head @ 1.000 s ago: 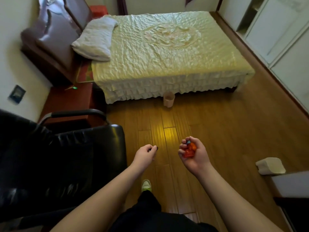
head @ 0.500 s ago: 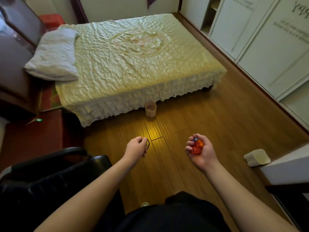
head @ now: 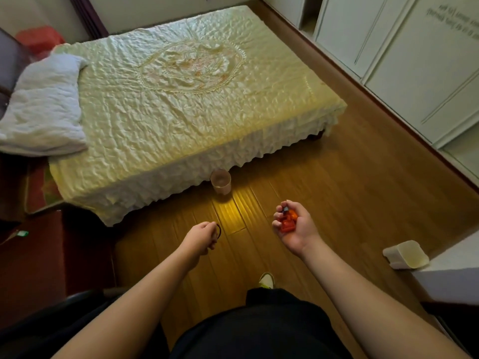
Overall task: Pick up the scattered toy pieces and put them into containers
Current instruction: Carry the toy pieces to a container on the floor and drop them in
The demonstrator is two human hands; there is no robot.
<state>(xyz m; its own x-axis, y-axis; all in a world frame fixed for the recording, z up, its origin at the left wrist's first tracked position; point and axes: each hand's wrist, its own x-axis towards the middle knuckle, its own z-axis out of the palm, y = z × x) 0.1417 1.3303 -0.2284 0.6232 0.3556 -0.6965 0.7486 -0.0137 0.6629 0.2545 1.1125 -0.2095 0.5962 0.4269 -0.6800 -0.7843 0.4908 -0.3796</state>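
Right now the person stands on the wooden floor (head: 350, 203) facing the bed (head: 181, 99), both arms held out in front. The right hand (head: 294, 226) is turned palm up and cupped around a small heap of orange toy pieces (head: 288, 221), with one darker piece at the fingertips. The left hand (head: 201, 237) is curled, pinching a thin dark ring (head: 219, 231) between thumb and fingers. A round cup (head: 220, 181) stands upright on the floor just at the foot of the bed, ahead of and between the two hands. A pale box (head: 405, 255) lies tipped on its side near the right edge, beside a white piece of furniture.

The main risk seems to be the loose heap in the right hand: the pieces sit in an open palm, not a tight fist, so a step or a bend toward the floor could tip one out and scatter it again, perhaps under the bed frill. The cup has a narrow mouth and looks light, so pouring from a height could miss it or knock it over. The ring is held only by a light pinch and could slip and roll away. The tipped box would let pieces slide out unless it is set upright first.
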